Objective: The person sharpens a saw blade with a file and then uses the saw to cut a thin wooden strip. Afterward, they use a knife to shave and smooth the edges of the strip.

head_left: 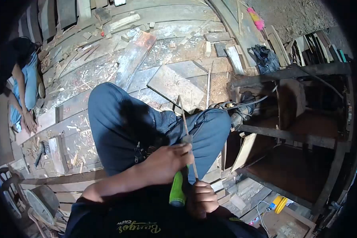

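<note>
My left hand (171, 160) is closed near my lap, its fingers around a tool with a lime-green handle (177, 191). A flat greyish piece shows just above those fingers and looks like the tool's other end; its exact kind is unclear. Lower and to the right, my right hand (203, 199) is wrapped round the near end of a long thin strip (184, 116). The strip runs up past my left fingers between my bent knees, tapering toward its far end. Where tool and strip meet is hidden by my left hand.
A wide board (176, 85) lies ahead of my knees on a plank floor with shavings. A dark wooden frame (289, 137) with a cable stands right. At left, another person's hand (29, 121) rests on a board. A yellow tool (280, 204) with a cord lies lower right.
</note>
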The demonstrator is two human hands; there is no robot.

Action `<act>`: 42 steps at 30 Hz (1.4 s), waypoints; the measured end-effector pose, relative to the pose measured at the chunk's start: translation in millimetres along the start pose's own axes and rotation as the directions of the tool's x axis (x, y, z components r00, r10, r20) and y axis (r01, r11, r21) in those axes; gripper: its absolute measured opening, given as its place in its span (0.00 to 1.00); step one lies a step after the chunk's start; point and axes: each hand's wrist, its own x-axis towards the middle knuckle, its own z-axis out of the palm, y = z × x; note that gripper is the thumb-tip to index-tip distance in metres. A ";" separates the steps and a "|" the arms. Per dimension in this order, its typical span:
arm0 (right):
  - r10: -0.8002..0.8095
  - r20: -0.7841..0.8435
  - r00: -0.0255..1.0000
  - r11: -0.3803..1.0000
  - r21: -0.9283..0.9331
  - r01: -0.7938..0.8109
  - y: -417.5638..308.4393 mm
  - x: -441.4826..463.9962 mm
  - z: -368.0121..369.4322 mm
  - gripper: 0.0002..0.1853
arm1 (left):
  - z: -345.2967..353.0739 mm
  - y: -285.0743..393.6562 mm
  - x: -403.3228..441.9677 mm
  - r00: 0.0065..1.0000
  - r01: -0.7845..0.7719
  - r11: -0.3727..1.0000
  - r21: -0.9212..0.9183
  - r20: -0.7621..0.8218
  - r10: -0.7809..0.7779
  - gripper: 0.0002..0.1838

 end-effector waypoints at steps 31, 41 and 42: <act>0.065 0.158 0.985 0.998 -0.011 -0.064 -10.2 -3.5 -17.7 0.22 | 8.8 5.1 -10.2 0.991 -0.103 0.991 0.089 -0.074 0.110 0.17; 0.063 0.151 0.986 0.998 0.021 -0.067 -4.6 6.8 -16.7 0.20 | 34.4 15.8 -13.5 0.959 -0.218 0.946 0.241 -0.125 0.253 0.15; 0.064 0.108 0.992 0.997 0.029 -0.068 -6.6 6.4 -15.4 0.21 | 33.6 14.1 -12.1 0.959 -0.219 0.948 0.233 -0.125 0.253 0.15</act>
